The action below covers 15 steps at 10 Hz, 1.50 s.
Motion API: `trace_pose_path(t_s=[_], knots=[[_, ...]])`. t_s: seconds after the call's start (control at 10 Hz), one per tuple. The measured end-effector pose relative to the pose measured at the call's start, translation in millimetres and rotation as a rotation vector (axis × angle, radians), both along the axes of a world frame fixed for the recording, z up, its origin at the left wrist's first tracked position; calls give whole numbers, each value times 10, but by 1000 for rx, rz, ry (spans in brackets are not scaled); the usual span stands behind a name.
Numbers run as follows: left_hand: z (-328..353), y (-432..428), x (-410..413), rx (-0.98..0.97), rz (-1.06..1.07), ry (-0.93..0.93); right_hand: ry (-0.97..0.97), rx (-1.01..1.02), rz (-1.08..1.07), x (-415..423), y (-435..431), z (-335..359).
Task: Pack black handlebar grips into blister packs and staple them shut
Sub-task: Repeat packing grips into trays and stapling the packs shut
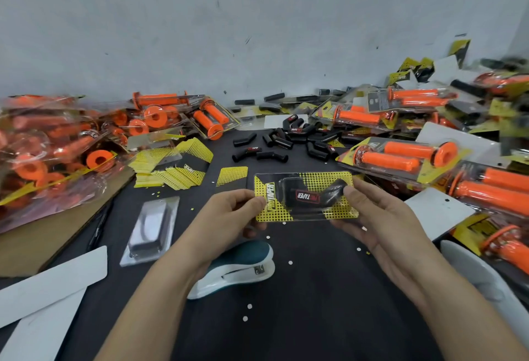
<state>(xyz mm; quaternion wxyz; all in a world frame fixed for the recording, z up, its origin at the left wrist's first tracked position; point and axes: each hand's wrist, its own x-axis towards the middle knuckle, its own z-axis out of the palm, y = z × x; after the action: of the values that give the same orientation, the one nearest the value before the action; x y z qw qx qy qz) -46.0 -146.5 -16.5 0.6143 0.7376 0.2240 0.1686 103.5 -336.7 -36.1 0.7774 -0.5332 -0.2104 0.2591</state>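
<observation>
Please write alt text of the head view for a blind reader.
A left hand and a right hand hold a blister pack with a black grip inside, one at each end, over a dark table. A stapler lies nearer; loose black grips lie behind.

1. Left hand (229, 214): forearm enters from lower left; thumb over curled fingers, pinching one end of the blister pack (306, 197);
2. Right hand (380, 217): forearm enters from lower right; thumb on top, fingers beneath, pinching the opposite end.

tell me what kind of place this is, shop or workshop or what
Probably a small hand-packing bench: a filled blister pack held up, loose black grips heaped behind it, and finished packs of orange grips piled at both sides.
</observation>
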Motion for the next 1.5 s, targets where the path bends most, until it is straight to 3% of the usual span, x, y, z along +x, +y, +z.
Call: trace_pose_path(t_s=[0.4, 0.7, 1.0, 1.1, 1.2, 1.3, 1.5], knots=[[60, -73, 136, 315, 85, 41, -234, -78, -89, 62, -88, 76], [237, -505, 569, 227, 95, -20, -294, -38, -316, 288, -441, 338], [464, -1373, 1757, -278, 11, -203, -67, 145, -605, 649, -1067, 482], [852, -1747, 2459, -423, -154, -276, -47, 161, -655, 733, -1202, 490], [1282, -2104, 2968, -403, -269, -226, -34, 171, -667, 785, -1282, 487], [1271, -2215, 3156, -365, -301, -142, -39, 168, -656, 832, -1297, 485], [955, -1959, 2754, -222, -277, -85, -60, 73, -612, 891, -1003, 487]])
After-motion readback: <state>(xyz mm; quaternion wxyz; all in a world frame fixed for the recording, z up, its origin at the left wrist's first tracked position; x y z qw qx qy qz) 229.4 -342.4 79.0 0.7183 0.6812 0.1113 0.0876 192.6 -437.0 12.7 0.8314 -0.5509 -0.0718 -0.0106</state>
